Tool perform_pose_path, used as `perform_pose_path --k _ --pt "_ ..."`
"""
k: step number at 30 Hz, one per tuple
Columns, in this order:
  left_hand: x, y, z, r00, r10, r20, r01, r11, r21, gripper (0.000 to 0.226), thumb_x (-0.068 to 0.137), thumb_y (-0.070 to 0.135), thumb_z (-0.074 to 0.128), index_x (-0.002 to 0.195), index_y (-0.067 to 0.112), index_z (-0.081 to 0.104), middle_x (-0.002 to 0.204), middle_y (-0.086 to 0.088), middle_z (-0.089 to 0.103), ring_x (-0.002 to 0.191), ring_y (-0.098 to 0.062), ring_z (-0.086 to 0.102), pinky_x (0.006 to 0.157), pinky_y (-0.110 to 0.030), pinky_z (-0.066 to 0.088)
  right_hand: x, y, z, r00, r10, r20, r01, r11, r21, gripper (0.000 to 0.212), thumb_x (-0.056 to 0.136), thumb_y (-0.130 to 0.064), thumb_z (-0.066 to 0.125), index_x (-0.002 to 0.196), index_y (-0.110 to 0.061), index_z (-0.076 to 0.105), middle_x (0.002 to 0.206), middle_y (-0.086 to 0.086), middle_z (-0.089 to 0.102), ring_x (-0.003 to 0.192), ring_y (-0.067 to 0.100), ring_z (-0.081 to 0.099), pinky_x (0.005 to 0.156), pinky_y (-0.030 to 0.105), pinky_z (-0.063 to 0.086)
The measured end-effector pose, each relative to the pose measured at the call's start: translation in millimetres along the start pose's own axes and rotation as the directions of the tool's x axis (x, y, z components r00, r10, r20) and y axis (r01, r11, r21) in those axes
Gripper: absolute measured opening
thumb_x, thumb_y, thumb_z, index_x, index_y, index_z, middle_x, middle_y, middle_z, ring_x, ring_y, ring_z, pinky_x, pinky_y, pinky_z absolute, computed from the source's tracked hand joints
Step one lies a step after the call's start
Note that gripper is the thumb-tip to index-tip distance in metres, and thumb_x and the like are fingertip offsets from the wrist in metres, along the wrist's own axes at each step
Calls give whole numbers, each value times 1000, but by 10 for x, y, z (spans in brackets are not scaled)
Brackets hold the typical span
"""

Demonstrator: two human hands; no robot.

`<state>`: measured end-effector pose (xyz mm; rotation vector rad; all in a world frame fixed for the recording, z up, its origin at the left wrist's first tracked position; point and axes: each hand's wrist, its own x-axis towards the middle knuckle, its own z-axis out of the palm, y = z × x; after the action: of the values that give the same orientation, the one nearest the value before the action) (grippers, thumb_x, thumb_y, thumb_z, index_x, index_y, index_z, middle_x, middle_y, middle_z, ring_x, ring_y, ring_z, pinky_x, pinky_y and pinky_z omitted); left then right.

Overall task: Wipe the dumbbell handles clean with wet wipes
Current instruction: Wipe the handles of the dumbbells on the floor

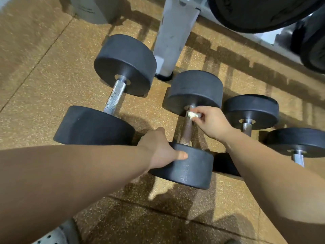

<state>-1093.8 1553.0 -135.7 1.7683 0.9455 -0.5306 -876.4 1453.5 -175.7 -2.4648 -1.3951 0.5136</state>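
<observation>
- left grip (163, 152) clasps near head of middle dumbbell (191, 168), lying on the floor (44, 76)
- right grip (213, 123) pinches wadded wet wipe (192, 115) against far end of rusty handle (186, 131)
- bigger dumbbell (116, 95) just left, apart

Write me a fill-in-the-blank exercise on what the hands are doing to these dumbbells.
1. The right hand pinches a crumpled ____ against the far end of the rusty handle.
2. The left hand grips the ____ head of that middle dumbbell.
3. The large dumbbell lies to the ____ of it.
Missing words: wipe; near; left.
</observation>
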Motion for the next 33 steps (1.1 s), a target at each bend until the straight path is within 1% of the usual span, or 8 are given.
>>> perform_pose_path --k 4,6,11,19,22,26,29,33 --pt "-14 123 116 997 74 -23 -67 973 222 101 71 72 74 147 16 37 143 -10 44 131 -32 44 106 -41 42 -319 -82 121 975 -208 79 209 978 -7 11 86 -17 76 96 -21 80 86 -6 67 78 8 61 73 16 42" --pt "-19 161 180 994 104 -18 -96 961 259 103 71 74 71 149 18 35 143 -8 40 133 -32 38 109 -41 38 -297 -38 160 952 -279 129 288 956 -59 12 84 -14 78 94 -19 81 81 -2 64 73 13 60 67 21 43" --pt "8 163 231 981 193 14 -190 946 263 99 74 70 72 149 19 34 143 -4 40 135 -28 37 111 -43 38 -2 119 71 996 -28 -82 17 991 -130 15 91 -22 68 101 -19 79 91 4 71 84 26 66 80 40 56" --pt "97 70 176 978 193 74 -190 980 -50 92 78 39 84 154 29 33 135 2 49 120 -18 53 105 -34 46 -424 192 -77 962 -126 241 120 992 41 21 92 -17 69 112 -22 77 87 -12 61 77 4 59 77 19 47" --pt "105 44 196 981 182 59 -172 975 -144 88 76 34 88 150 33 39 125 6 52 114 -19 57 102 -38 51 -271 221 -55 991 -113 70 114 994 -4 17 91 -16 70 105 -20 78 93 -11 68 85 6 63 84 22 48" --pt "160 -19 184 984 163 76 -148 972 -181 87 73 36 90 146 36 43 122 6 52 110 -20 57 98 -38 52 -144 228 8 991 74 -109 -78 996 -37 19 93 -16 67 107 -20 78 103 1 73 95 19 67 89 26 48" --pt "193 -47 196 988 133 77 -117 976 -186 85 67 42 92 140 34 48 125 3 52 111 -22 57 98 -43 53 -320 151 32 998 -35 43 33 998 45 21 90 -8 67 100 -22 80 93 -7 69 87 14 66 84 21 47" --pt "218 -35 201 990 123 71 -110 980 -165 81 66 43 93 134 35 50 121 5 53 107 -21 58 94 -43 54 -363 112 -63 918 -188 348 203 979 -6 17 88 -11 70 95 -23 80 95 -8 73 86 9 67 84 25 52"
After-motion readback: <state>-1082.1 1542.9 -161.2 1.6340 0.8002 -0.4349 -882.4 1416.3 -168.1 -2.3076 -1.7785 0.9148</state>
